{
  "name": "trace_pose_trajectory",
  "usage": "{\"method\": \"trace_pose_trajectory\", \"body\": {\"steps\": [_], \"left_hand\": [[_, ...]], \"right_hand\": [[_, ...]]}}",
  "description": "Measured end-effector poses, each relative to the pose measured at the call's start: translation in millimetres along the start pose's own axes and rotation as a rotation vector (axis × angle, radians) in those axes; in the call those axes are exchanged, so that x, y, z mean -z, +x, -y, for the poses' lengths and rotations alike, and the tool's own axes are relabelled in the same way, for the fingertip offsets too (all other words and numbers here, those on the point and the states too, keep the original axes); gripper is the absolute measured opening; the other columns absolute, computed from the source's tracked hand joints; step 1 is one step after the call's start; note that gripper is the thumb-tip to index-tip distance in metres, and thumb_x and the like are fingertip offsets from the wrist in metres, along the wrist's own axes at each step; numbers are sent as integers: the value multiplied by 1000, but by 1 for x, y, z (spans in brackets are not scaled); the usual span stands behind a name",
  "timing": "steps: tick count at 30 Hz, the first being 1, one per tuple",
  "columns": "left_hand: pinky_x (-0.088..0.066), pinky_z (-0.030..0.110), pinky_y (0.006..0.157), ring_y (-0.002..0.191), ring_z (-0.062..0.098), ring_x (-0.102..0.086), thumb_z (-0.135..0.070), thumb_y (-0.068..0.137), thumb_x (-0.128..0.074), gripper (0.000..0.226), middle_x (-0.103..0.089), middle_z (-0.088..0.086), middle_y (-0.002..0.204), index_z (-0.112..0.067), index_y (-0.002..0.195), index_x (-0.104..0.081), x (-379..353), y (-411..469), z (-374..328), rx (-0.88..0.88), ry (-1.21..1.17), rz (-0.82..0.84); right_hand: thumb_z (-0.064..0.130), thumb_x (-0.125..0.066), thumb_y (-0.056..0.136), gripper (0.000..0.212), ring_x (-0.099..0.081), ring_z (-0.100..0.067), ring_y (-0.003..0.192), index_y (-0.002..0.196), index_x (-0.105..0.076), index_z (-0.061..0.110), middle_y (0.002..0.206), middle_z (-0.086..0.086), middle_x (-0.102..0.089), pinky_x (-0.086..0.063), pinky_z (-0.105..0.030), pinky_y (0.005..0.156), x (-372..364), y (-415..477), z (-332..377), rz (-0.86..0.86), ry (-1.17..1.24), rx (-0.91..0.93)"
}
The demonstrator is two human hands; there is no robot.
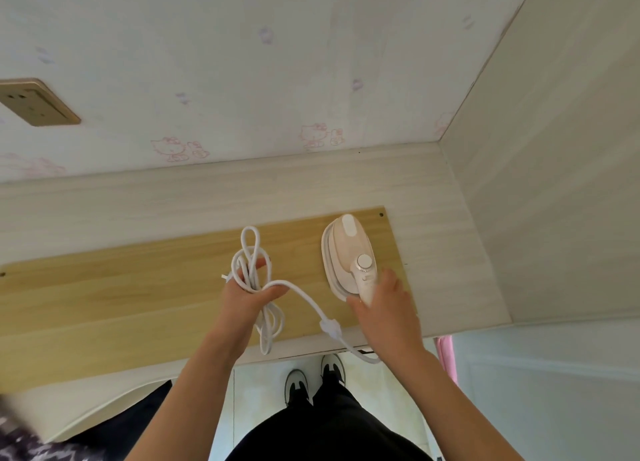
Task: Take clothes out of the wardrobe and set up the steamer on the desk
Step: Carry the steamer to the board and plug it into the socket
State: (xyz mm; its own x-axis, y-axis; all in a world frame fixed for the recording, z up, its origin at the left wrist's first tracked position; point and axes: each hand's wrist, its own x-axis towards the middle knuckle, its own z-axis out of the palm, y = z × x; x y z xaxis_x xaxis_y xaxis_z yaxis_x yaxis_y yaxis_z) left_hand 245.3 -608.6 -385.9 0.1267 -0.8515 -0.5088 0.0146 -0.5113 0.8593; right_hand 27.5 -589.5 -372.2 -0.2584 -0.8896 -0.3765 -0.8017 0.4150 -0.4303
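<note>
Black trousers point(322, 433) and 2 shoes point(296, 386) lie closest below us, with our 2 forearms reaching out above them. Our left hand point(247, 294) has its fingers curled round a bundle of white cord point(249, 252). Loops stick out beyond the fingertips and more hang below the palm, over the yellow wooden board point(121, 287). From that grip 1 strand runs rightward, past a lump in the line, and dips under the wrist of our right hand point(384, 308). That hand wraps the handle of the steamer point(346, 249), which rests on the board just ahead of the knuckles, on the desk point(138, 204).

We judge the steamer part well along: it is on the desk, but the cord is bundled and the wall socket point(38, 102), far left of the cord hand, shows no plug. We cannot tell whether the dark patterned fabric point(20, 440) at lower left is clothing; no wardrobe shows. Count: 1 steamer, 1 cord, 1 board, 1 socket, 2 hands.
</note>
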Motion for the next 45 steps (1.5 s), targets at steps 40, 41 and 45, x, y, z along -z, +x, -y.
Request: {"method": "trace_pose_trajectory", "body": {"steps": [40, 41, 45], "left_hand": [[-55, 33, 81, 90, 21, -69, -27, 100, -47, 28, -72, 7, 102, -8, 89, -66, 126, -33, -65, -140, -374, -458], [-55, 32, 81, 90, 22, -69, -25, 100, -48, 27, -71, 8, 102, -7, 91, -66, 129, -32, -66, -139, -355, -434], [-54, 36, 84, 84, 23, -70, -18, 98, -51, 25, -70, 4, 80, -7, 81, -64, 144, -25, -71, -144, -289, -332]], "right_hand": [[23, -46, 96, 25, -63, -26, 94, 112, -62, 12, 104, -7, -67, -49, -34, 76, -30, 37, 123, 362, -270, 492], [23, -49, 95, 29, -61, -25, 102, 120, -58, 13, 113, -6, -66, -49, -34, 83, -34, 32, 134, 359, -206, 525], [29, -65, 87, 61, -53, -17, 116, 140, -35, 21, 130, -1, -55, -44, -35, 99, -47, 3, 190, 410, 331, 508]]}}
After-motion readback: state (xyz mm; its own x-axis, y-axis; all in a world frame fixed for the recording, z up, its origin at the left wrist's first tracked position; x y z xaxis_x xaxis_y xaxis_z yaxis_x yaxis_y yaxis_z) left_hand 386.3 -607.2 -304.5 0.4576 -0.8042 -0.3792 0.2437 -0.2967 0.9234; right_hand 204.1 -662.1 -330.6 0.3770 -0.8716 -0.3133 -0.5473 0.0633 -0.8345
